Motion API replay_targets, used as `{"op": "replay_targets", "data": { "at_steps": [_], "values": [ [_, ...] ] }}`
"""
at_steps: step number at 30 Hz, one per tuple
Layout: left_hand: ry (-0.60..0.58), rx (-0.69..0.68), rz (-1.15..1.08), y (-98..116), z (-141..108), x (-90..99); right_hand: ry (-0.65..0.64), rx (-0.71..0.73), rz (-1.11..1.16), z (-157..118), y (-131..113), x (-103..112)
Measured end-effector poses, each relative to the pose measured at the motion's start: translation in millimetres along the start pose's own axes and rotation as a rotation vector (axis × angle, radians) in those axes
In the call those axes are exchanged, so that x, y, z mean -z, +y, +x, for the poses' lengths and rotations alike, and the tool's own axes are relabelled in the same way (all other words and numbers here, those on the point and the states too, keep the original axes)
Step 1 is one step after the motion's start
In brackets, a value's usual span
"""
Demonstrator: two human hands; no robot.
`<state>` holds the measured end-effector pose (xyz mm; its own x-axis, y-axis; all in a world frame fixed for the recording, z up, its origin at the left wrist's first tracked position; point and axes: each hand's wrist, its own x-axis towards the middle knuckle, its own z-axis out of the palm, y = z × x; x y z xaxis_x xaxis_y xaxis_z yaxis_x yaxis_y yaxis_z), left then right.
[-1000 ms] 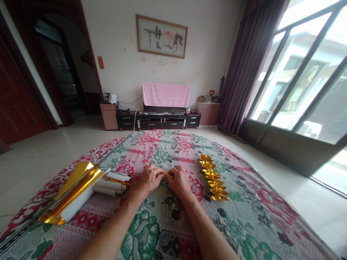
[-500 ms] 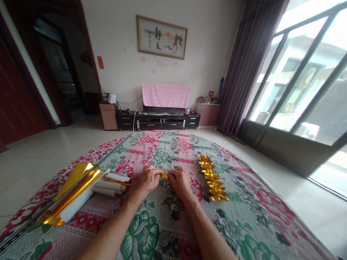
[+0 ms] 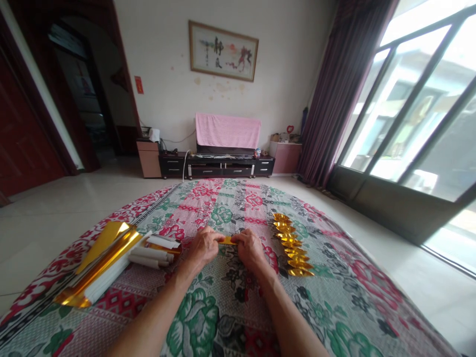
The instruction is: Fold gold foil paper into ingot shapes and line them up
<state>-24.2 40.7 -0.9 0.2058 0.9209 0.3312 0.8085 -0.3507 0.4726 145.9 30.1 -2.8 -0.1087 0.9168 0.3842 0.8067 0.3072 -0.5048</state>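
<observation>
Between my two hands a small folded piece of gold foil paper (image 3: 228, 240) stretches sideways, low over the patterned cloth (image 3: 223, 297). My left hand (image 3: 205, 245) pinches its left end with thumb and forefinger. At the other end, my right hand (image 3: 250, 246) is closed on it the same way. Most of the piece is hidden by the fingers. To the right lies a column of several folded gold paper ingots (image 3: 292, 243). On the left rests a stack of gold foil sheets (image 3: 107, 263), white undersides showing, beside several rolled white-and-gold papers (image 3: 154, 253).
The cloth covers a large round table. Beyond it stand a low black cabinet (image 3: 223, 171) and a pink cloth (image 3: 228, 130) draped over something. A framed picture (image 3: 223, 50) hangs on the wall. Purple curtains (image 3: 329, 99) and glass doors are at the right.
My hands have drawn slightly apart along the foil paper, so a little more of its gold strip shows. The stack and the ingots stay where they were.
</observation>
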Motion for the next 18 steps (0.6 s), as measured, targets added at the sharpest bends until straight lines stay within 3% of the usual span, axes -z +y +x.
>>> {"op": "replay_targets", "data": {
  "at_steps": [7, 18],
  "values": [
    [0.104, -0.007, 0.094, 12.5, -5.0, -3.6, 0.07, -0.04, -0.05, -5.5, -13.0, 1.6],
    [0.045, -0.041, 0.008, 4.7, -3.4, 1.1, -0.019, 0.006, -0.006, -1.5, -1.7, 4.7]
  ]
}}
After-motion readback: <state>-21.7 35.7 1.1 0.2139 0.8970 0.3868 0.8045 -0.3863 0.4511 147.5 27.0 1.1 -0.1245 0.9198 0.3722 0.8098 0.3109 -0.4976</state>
